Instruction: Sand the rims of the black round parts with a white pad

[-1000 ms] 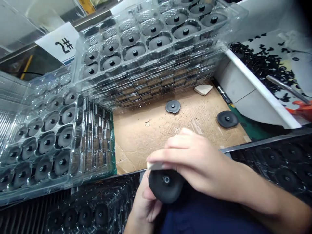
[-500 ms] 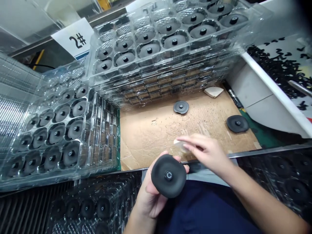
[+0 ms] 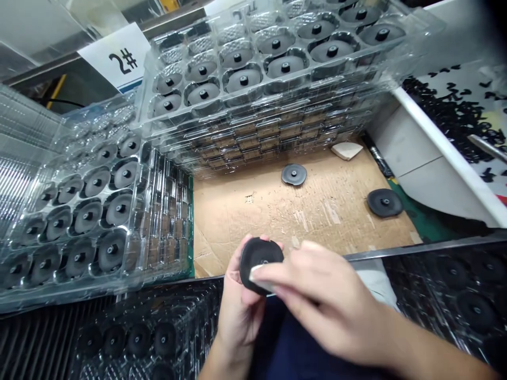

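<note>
head view: left hand point(image 3: 240, 311) cradles a black rubber disc point(image 3: 261, 258) at lower centre of the frame, just below a cardboard sheet point(image 3: 301, 216), while right hand point(image 3: 328, 301) pinches a pale pad point(image 3: 258, 276) against the disc's face.

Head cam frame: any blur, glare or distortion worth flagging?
Head view: the right hand is motion-blurred over the black disc in the left hand; the cardboard stays sharp; the clear plastic trays show glare along their ridges; wide-angle bowing bends the tray edges; the top-right corner goes dark and soft.
</note>
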The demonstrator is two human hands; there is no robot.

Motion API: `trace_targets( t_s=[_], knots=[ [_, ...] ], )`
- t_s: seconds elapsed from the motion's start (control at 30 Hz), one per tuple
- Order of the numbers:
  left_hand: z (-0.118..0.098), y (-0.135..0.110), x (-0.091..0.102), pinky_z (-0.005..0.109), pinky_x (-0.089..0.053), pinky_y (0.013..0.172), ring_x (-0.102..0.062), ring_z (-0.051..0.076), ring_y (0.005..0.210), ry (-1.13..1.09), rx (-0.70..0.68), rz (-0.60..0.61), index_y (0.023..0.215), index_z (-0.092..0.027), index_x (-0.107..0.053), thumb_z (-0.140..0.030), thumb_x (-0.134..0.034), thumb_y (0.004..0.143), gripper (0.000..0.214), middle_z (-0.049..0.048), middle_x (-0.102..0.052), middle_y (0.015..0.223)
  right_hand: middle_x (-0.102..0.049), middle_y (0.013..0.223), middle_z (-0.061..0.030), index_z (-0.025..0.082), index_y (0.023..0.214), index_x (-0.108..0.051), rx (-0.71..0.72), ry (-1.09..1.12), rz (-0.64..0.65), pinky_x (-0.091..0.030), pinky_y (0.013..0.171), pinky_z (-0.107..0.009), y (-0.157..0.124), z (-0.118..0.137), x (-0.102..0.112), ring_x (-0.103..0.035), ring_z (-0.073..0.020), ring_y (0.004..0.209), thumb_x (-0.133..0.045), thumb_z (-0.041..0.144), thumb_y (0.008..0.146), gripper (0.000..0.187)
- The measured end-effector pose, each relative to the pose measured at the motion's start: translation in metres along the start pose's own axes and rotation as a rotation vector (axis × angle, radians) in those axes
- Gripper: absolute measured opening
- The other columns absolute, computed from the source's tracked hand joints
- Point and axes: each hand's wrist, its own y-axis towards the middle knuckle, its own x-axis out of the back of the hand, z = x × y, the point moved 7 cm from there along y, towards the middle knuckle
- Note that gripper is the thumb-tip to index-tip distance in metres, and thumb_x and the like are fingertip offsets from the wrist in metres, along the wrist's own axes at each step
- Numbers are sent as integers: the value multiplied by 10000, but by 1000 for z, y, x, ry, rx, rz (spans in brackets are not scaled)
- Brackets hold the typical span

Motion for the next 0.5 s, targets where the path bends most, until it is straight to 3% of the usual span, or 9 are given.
trace_targets(
  t_s=[0.07,0.13,0.23,0.33,0.43,0.5],
  knots=[
    [-5,0,6,322,-493,913,-654,230,979,19,-41,-46,1002,-324,-682,-369,-860,458,575,-8,-700,1064,-697,799,-10,197,995,-680,-196,35,48,-461,649,-260,-11,-32,-3,-613,-129,697,-504,152,897,207],
    [-8,1,10,323,-493,917,-658,232,985,17,-63,-51,1002,-316,-684,-320,-858,501,530,0,-706,1060,-705,859,-20,217,997,-682,-387,15,11,-472,648,-251,-25,-62,5,-632,-141,755,-508,205,905,197],
    [-7,2,6,306,-502,908,-662,224,992,-6,-62,-7,1019,-328,-680,-215,-832,568,489,-11,-712,1060,-700,972,-44,222,1025,-671,-521,-47,-111,-484,617,-251,-33,-74,22,-645,-178,856,-506,247,909,203],
    [-2,2,1,271,-514,880,-662,207,981,4,-33,-34,1053,-301,-670,-193,-838,550,541,7,-713,1061,-688,978,-27,239,1084,-636,-390,-45,-182,-489,630,-248,-17,-42,24,-637,-161,835,-514,231,909,214],
    [0,-1,-1,212,-504,859,-644,181,1002,14,-12,-62,1099,-259,-654,-299,-820,590,536,33,-696,1103,-689,968,-58,138,1149,-585,-79,-60,-197,-474,707,-288,2,1,11,-618,-159,808,-473,150,907,268],
    [-1,-2,1,211,-496,875,-638,181,1019,12,-11,-55,1098,-264,-655,-350,-794,625,500,29,-685,1125,-692,929,-77,81,1119,-588,42,-50,-133,-452,704,-309,7,14,-4,-607,-168,786,-439,105,899,267]
  ],
)
